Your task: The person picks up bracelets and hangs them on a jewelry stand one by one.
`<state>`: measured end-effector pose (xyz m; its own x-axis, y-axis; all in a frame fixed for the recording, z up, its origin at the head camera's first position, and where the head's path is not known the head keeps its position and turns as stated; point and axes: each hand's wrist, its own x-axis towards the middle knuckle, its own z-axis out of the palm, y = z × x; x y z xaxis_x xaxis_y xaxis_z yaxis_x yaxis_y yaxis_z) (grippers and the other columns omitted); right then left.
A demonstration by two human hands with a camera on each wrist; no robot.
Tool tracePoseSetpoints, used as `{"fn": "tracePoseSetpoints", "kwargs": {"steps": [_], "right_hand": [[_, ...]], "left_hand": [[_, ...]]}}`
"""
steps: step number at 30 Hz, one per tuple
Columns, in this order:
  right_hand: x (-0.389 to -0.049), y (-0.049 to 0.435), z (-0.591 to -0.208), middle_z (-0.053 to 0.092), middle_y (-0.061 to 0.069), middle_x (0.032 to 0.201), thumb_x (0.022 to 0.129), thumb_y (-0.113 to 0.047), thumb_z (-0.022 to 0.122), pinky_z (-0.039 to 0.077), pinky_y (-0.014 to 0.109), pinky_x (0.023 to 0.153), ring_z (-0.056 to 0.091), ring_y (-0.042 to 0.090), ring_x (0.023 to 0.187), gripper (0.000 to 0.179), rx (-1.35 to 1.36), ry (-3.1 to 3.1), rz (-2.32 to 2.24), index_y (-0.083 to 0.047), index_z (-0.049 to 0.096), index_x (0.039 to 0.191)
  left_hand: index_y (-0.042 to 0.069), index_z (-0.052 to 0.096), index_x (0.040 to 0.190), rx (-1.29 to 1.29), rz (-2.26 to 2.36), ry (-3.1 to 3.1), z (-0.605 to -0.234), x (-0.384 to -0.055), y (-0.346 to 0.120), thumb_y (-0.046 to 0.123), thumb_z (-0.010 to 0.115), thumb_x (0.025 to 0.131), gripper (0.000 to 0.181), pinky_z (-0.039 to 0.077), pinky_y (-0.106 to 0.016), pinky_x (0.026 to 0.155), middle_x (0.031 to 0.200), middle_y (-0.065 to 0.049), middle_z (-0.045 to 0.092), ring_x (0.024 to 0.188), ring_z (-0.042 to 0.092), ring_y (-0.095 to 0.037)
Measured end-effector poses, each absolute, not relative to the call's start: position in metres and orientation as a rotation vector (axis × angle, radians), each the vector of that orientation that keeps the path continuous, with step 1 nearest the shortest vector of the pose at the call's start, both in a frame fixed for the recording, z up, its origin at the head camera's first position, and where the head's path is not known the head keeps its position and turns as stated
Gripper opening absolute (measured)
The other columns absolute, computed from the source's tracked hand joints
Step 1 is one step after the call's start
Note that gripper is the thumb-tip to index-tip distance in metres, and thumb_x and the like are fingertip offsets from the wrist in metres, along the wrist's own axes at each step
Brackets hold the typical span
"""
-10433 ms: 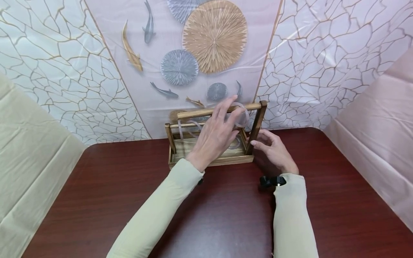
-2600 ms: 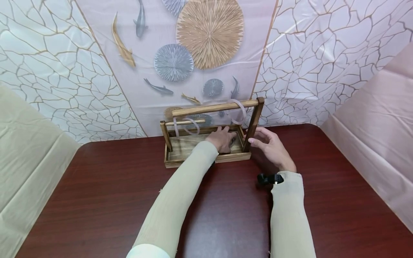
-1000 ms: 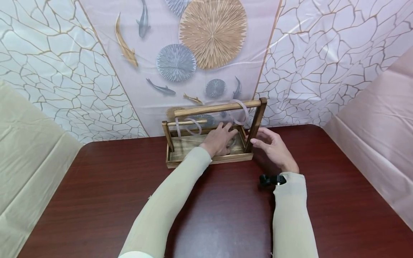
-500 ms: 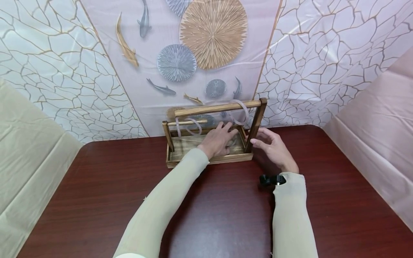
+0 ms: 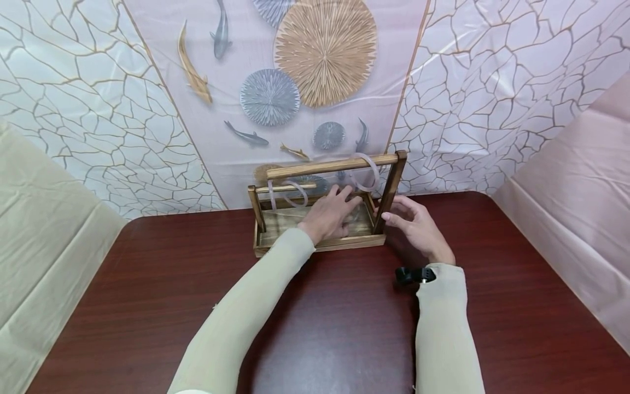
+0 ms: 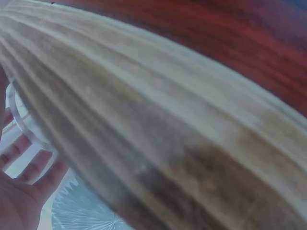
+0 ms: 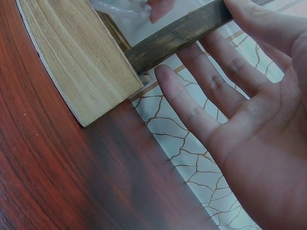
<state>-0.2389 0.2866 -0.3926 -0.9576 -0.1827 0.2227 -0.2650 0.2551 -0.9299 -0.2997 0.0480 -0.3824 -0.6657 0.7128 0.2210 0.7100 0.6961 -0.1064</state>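
Note:
A wooden bracelet stand (image 5: 325,168) with a tray base (image 5: 280,249) stands at the table's back edge. A translucent bangle (image 5: 378,176) hangs on its upper bar, and another (image 5: 295,192) hangs on the lower bar at left. My left hand (image 5: 328,214) reaches into the tray, fingers spread, at a clear bangle (image 6: 20,112); that bangle also shows beside a fingertip in the right wrist view. The tray wall hides much of the left hand in the left wrist view. My right hand (image 5: 418,227) steadies the right post (image 7: 187,36), thumb in front and fingers behind it.
The dark red table (image 5: 344,328) extends in front of the stand and to both sides. A patterned cloth backdrop (image 5: 453,126) rises close behind the stand. Plain cloth sides (image 5: 49,246) flank the table. A black strap (image 5: 415,275) is on the right wrist.
My left hand has gone down from the upper bar into the tray and lately drifts slightly left. The right hand keeps its place at the post. The bangles on the bars have not moved.

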Motion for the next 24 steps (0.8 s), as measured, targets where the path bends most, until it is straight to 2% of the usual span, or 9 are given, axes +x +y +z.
{"fn": "tracePoseSetpoints", "kwargs": {"steps": [4,24], "right_hand": [[-0.239,0.287,-0.392,0.070,-0.009,0.111,0.098,-0.017,0.070,0.058,0.022,0.086,0.068,0.005,0.100,0.042,0.430,-2.436,1.820,0.001,0.056,0.134],[-0.236,0.285,-0.389,0.067,-0.002,0.115,0.098,-0.016,0.069,0.059,0.025,0.088,0.069,0.008,0.099,0.037,0.389,-2.454,1.834,-0.003,0.058,0.131]], "left_hand": [[0.024,0.050,0.143,-1.134,0.006,-2.656,-0.379,-0.298,0.047,0.028,0.078,0.080,0.069,0.057,-0.030,0.082,0.142,-0.004,0.048,0.123,0.049,-0.028],[0.021,0.051,0.144,-1.193,0.037,-2.535,-0.375,-0.287,0.040,0.028,0.076,0.079,0.070,0.056,-0.030,0.086,0.146,-0.008,0.049,0.121,0.051,-0.028]]}}
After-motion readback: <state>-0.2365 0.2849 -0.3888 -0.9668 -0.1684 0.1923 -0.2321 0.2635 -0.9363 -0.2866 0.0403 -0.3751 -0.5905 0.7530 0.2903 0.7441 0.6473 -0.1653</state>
